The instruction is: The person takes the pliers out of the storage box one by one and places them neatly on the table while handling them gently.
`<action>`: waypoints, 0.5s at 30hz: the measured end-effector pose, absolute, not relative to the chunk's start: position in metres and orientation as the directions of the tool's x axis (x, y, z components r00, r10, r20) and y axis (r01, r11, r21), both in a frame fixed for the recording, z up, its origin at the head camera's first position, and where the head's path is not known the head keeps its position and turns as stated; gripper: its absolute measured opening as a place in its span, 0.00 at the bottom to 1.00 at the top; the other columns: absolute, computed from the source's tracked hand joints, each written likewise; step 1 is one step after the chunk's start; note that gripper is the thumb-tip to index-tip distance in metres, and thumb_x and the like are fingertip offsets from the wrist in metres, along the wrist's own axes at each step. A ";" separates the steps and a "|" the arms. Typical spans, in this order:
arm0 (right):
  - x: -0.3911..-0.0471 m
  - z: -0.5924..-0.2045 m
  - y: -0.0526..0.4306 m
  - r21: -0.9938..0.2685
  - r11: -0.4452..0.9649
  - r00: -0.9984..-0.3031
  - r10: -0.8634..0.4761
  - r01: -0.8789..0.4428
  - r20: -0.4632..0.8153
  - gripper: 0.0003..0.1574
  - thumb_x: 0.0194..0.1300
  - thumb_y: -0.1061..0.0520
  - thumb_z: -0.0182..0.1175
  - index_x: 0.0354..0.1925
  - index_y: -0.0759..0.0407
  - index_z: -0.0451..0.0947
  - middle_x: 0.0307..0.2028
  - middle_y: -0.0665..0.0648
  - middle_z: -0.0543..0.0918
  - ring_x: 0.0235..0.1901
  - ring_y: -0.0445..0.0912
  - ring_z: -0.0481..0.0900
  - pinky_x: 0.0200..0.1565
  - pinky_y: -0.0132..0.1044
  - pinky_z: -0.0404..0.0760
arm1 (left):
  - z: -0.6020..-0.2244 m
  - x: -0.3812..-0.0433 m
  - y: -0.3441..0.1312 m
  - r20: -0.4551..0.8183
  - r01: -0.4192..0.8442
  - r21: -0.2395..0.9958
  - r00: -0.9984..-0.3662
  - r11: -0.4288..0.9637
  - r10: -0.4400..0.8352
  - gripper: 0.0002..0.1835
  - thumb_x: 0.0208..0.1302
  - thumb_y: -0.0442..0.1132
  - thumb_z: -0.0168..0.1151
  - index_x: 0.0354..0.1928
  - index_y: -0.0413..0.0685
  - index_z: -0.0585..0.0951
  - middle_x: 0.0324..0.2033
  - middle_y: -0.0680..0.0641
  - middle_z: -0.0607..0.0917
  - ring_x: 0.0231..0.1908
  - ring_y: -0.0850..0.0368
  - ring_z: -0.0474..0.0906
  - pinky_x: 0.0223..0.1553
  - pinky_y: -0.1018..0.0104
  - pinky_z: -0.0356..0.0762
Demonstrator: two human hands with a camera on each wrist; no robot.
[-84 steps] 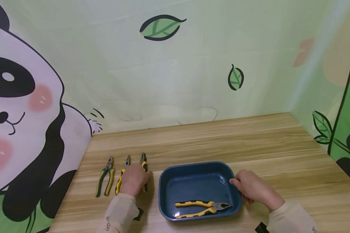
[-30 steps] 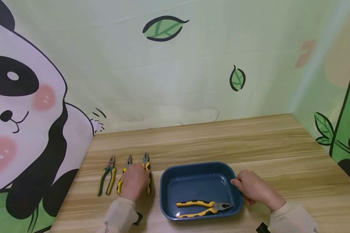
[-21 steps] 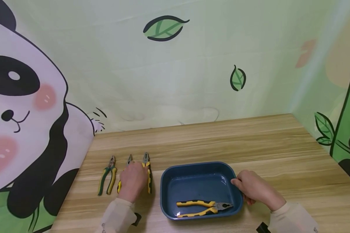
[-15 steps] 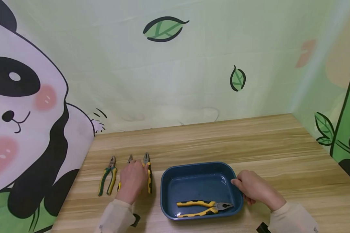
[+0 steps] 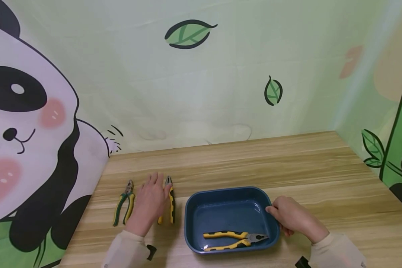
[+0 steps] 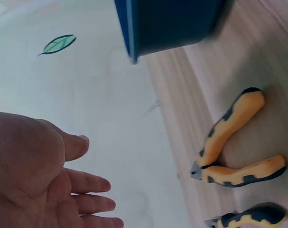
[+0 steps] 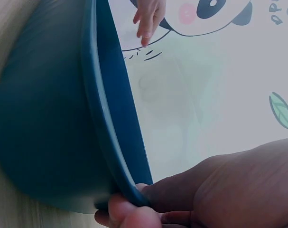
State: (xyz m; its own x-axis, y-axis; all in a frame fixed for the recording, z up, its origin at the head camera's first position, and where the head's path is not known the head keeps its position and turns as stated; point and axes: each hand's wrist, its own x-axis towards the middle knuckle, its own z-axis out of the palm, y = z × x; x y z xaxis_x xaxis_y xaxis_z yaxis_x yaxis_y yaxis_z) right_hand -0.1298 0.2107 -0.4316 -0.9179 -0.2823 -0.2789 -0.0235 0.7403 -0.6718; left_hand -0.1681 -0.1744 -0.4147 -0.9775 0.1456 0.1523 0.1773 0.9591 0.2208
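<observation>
My left hand (image 5: pixel 149 199) is held over the row of pliers, its fingers straight and together; the left wrist view shows its palm with nothing in it. Beneath it the middle pliers are hidden in the head view, while yellow-and-black handles (image 6: pixel 253 216) show low in the left wrist view. To its right lie combination pliers (image 5: pixel 172 203) with yellow-and-black grips. Green-and-yellow pliers (image 5: pixel 124 204) lie to its left. My right hand (image 5: pixel 296 216) pinches the right rim of a blue tray (image 5: pixel 186 223) between thumb and fingers. Inside that tray rest yellow-and-black pliers (image 5: pixel 234 240).
Everything stands on a wood-grain table (image 5: pixel 254 156). Behind it hangs a pale green backdrop (image 5: pixel 137 93) printed with a panda and leaves. Small black pieces show at both sleeve cuffs.
My left hand's fingers have straightened, and the hand has shifted slightly left, now covering the middle pliers. The right hand, the tray and the pliers in it stay put.
</observation>
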 end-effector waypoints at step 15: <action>-0.132 -0.434 0.214 -0.686 0.725 -0.910 -0.327 -0.068 -0.255 0.24 0.79 0.60 0.53 0.22 0.60 0.74 0.08 0.50 0.73 0.06 0.38 0.68 0.14 0.33 0.71 | -0.379 -0.160 -0.174 0.220 0.239 0.191 -0.956 0.952 0.196 0.32 0.83 0.48 0.47 0.75 0.29 0.62 0.75 0.29 0.60 0.75 0.29 0.54 0.69 0.32 0.57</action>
State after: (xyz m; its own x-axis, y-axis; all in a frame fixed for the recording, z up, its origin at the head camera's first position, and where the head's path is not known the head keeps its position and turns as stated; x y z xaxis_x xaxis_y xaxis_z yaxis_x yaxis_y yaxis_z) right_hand -0.1320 0.2139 -0.4342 -0.9098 -0.3273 -0.2552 -0.0683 0.7245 -0.6858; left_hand -0.1595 -0.1739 -0.3792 -0.9556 0.1956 0.2203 0.2390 0.9520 0.1914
